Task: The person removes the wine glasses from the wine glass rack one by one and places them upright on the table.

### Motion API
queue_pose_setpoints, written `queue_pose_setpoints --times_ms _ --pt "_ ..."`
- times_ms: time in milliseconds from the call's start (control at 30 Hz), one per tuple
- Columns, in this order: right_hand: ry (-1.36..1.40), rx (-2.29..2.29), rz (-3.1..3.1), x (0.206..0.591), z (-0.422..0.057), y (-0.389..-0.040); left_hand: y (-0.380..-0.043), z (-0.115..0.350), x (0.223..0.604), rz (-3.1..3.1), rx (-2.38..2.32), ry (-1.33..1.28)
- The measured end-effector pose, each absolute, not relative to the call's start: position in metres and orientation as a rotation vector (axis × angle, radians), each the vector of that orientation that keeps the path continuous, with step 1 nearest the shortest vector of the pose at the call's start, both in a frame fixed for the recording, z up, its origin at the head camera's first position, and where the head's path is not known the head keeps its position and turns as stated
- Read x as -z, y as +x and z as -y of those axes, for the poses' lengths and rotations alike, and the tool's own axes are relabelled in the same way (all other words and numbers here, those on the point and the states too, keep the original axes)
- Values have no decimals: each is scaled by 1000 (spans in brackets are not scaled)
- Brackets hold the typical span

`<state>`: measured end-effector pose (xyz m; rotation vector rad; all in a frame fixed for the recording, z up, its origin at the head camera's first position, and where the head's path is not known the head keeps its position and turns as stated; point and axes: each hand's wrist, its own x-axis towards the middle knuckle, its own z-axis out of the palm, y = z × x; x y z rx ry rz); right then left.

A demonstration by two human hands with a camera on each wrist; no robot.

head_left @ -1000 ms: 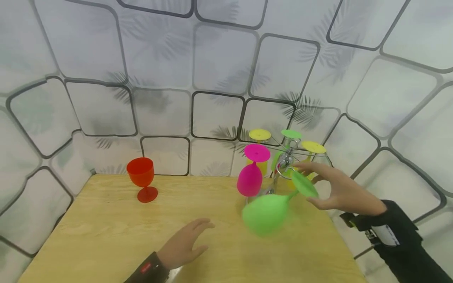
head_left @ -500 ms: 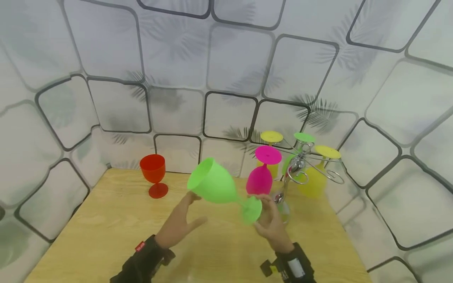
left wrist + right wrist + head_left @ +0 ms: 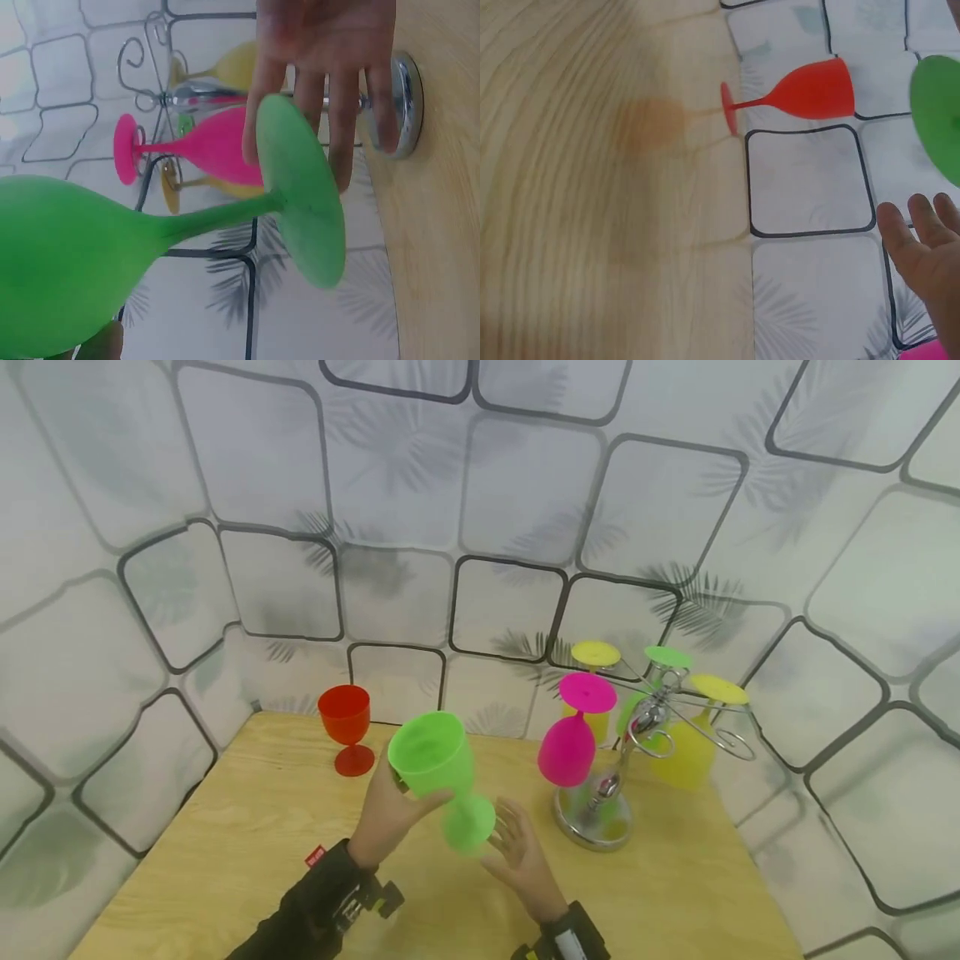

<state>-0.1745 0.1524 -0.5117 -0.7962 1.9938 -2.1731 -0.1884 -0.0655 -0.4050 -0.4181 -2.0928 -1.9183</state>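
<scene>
My left hand (image 3: 386, 814) holds a green plastic goblet (image 3: 438, 768) around its bowl, above the table. The goblet tilts, its mouth toward the upper left and its round foot (image 3: 304, 191) toward my right hand. Beside that foot is my right hand (image 3: 522, 862), fingers extended and slightly spread. In the left wrist view, the right hand (image 3: 330, 60) shows its palm, with straight fingers partly behind the foot. A red goblet (image 3: 347, 714) stands upright at the table's back left; the right wrist view shows this red goblet (image 3: 814, 90) too.
A chrome glass rack (image 3: 592, 827) stands at the right of the wooden table (image 3: 247, 860). Upside down on its arms hang a pink goblet (image 3: 567, 752), a green one (image 3: 667, 657) and two yellow ones. A patterned wall covering (image 3: 397, 602) borders the table behind.
The right hand has brought the green goblet leftward from beside the rack and let go of its foot. The left hand has risen and now grips the bowl.
</scene>
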Motion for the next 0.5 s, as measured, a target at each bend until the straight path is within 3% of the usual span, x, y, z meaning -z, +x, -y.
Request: queue_pose_setpoints --times_ms 200,500 --pt "-770 2063 -2123 522 -164 -166 -238 73 420 2189 1641 -214" --pt "-667 2020 -2207 524 -180 -154 -321 82 475 2270 1529 11"
